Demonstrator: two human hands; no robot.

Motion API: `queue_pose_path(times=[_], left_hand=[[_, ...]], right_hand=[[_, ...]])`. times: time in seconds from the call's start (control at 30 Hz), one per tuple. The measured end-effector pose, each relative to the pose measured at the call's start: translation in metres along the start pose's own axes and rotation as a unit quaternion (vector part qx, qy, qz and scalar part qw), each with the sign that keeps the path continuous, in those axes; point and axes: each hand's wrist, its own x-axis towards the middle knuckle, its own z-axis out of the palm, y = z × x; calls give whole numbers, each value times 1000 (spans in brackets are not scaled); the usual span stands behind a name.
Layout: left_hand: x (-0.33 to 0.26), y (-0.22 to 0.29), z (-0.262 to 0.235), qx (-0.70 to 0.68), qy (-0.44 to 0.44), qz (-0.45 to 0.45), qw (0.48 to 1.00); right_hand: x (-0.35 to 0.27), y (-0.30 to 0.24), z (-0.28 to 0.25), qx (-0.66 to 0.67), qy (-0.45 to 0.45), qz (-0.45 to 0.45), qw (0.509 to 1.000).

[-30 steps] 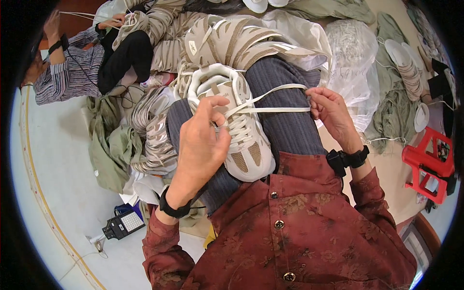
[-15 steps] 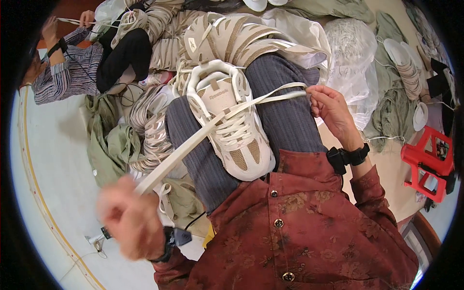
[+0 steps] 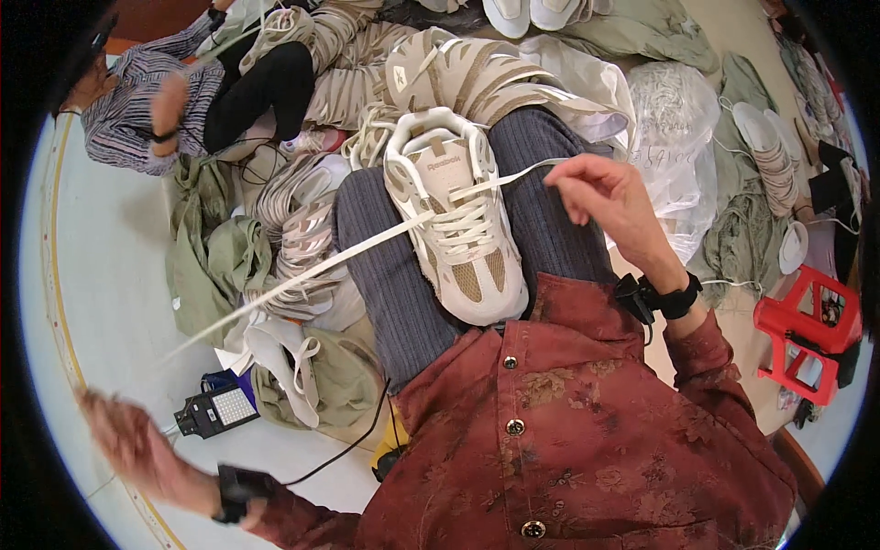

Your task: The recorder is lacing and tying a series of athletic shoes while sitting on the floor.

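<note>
A beige and white sneaker (image 3: 472,261) rests on my lap, toe toward me, its white laces (image 3: 463,225) threaded through the lower eyelets. From the shoe a long flat shoelace (image 3: 312,269) runs taut to the lower left, in line with the fingers of my left hand (image 3: 147,454). That hand is smeared by motion, and the lace's far end blurs out just short of it. My right hand (image 3: 614,197), fingers bent, is closed at the shorter lace end (image 3: 522,172) beside the shoe's right side; its exact grip is partly hidden.
Nested rows of shoe uppers (image 3: 486,73) lie beyond my knees, with more (image 3: 307,229) to the left. A plastic bag (image 3: 669,128) and a red stool (image 3: 807,321) are at right. A co-worker (image 3: 151,101) sits at far left; a black lamp-like device (image 3: 220,408) lies below.
My left hand has swept down and left, drawing the lace out longer and thinner. The right hand stays near its place, fingers more curled. The sneaker appears slightly farther right.
</note>
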Motion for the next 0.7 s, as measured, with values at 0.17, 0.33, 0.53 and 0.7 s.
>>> queue_pose_path(times=[0.17, 0.33, 0.53, 0.7], left_hand=[[50, -117, -75, 295, -146, -126, 936], [-19, -177, -23, 353, -220, -248, 875], [-71, -229, 3, 307, -328, -248, 858], [-112, -201, 53, 217, -398, -185, 872]], right_hand=[[19, -11, 35, -193, -131, -204, 951], [32, -5, 44, -280, -101, -299, 907], [31, 4, 54, -388, -131, -295, 863], [39, -6, 58, -265, -231, -239, 905]])
